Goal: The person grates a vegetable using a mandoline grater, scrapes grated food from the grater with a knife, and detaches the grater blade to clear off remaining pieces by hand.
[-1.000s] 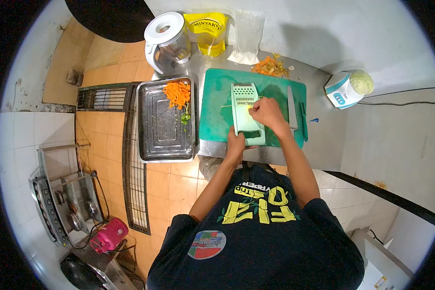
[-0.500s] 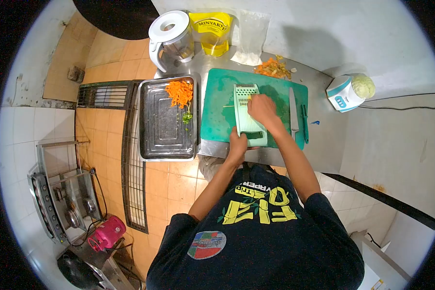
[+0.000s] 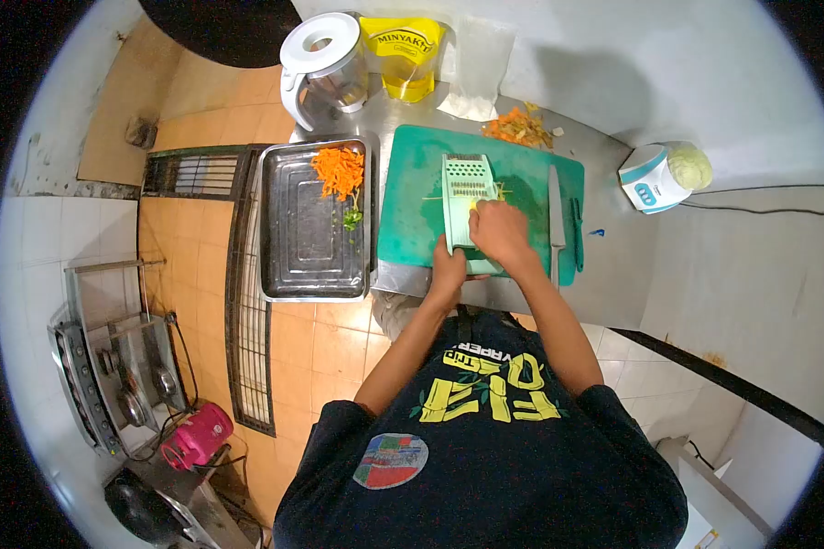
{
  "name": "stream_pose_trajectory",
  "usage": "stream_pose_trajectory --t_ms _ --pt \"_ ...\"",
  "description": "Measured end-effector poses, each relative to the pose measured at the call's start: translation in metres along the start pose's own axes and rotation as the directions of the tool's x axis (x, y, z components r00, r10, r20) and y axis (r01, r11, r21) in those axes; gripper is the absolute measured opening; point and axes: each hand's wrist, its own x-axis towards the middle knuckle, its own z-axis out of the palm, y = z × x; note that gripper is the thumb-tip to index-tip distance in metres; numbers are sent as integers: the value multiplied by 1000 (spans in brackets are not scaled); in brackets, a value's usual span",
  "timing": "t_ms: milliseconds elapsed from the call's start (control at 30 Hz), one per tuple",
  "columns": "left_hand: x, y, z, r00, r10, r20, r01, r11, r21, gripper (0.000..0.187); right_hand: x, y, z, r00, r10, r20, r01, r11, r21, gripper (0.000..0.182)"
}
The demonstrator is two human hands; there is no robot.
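Observation:
A pale green grater [image 3: 465,188] rests at a slant on the green cutting board [image 3: 410,224]. My left hand [image 3: 448,270] is closed round the grater's lower handle end. Over the grater's lower half, my right hand [image 3: 502,231] presses a yellowish vegetable piece [image 3: 473,205] against its face; the fingers hide most of that piece. Thin pale shreds [image 3: 507,193] poke out beside the grater. To the right on the board lie a long knife [image 3: 556,206] and a slim dark green-handled tool [image 3: 577,233].
Left of the board, a metal tray [image 3: 317,298] holds shredded carrot [image 3: 338,172] and chopped greens [image 3: 352,218]. Behind stand a blender jug [image 3: 325,64], a yellow oil pouch [image 3: 403,55], a clear bag [image 3: 471,91] and peelings [image 3: 519,126]. A scale [image 3: 650,178] bears a pale round vegetable [image 3: 689,168].
My right hand has slid down the grater toward me with the vegetable piece, baring more of the blades. Pale shreds now show at the grater's right. My left hand keeps its hold.

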Motion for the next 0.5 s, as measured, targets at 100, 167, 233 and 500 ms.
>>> stream_pose_trajectory --t_ms 100,167,233,500 --pt "-4 1 4 999 21 -36 -21 1000 -8 42 25 7 12 999 14 -43 -13 1000 14 28" --pt "-8 6 6 998 32 -58 -32 999 -6 41 44 11 14 999 21 -36 -21 1000 -2 29" --pt "-11 8 6 998 25 -59 -25 1000 2 43 67 13 15 998 57 -15 -57 998 -16 30" --pt "-2 6 3 999 1 -40 -2 999 -43 42 29 -2 0 1000 2 -21 -3 1000 -19 30"
